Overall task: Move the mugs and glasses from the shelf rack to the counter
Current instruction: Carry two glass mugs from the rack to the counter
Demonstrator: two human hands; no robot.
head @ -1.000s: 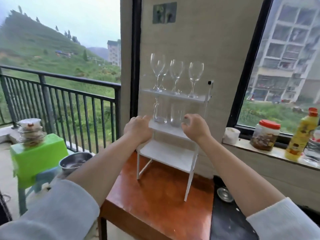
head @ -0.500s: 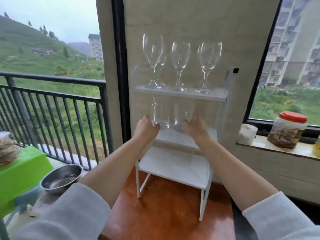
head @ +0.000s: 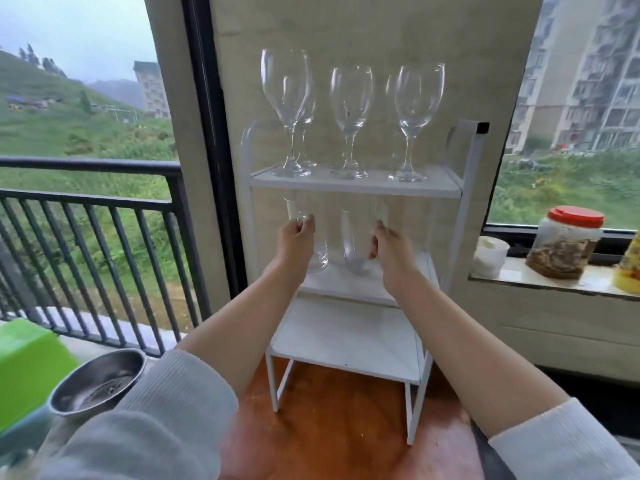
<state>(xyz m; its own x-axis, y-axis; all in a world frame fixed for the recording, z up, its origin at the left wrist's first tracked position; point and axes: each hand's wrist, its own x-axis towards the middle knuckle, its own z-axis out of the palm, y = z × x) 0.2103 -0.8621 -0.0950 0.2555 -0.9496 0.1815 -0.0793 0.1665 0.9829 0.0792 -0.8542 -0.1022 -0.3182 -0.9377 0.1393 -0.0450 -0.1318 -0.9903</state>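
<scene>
On the middle shelf of the white shelf rack (head: 356, 183), 2 clear glass mugs stand side by side, and each hand has taken 1. The left hand (head: 294, 239) has its fingers (head: 306, 221) curled around the handle of the left mug (head: 317, 237), its grip closed there. The right hand (head: 389, 245) pinches the side of the right mug (head: 356, 240) between thumb and fingers, grip clamped on the glass. Whether either mug has left the shelf cannot be told; their bases look level with it.

Taking 1 mug per hand probably halves the trips, and holding them low keeps the rims clear of the shelf above, which sits close over them. That top shelf carries at least 4 wine glasses (head: 351, 119), upright on their feet, untouched. The lowest shelf is bare.

The rack stands on the brown wooden bench (head: 329, 427), whose open front is the likely set-down spot. The mugs should come straight out toward the person before lowering. A steel bowl (head: 98, 379) sits well off to the left.
</scene>
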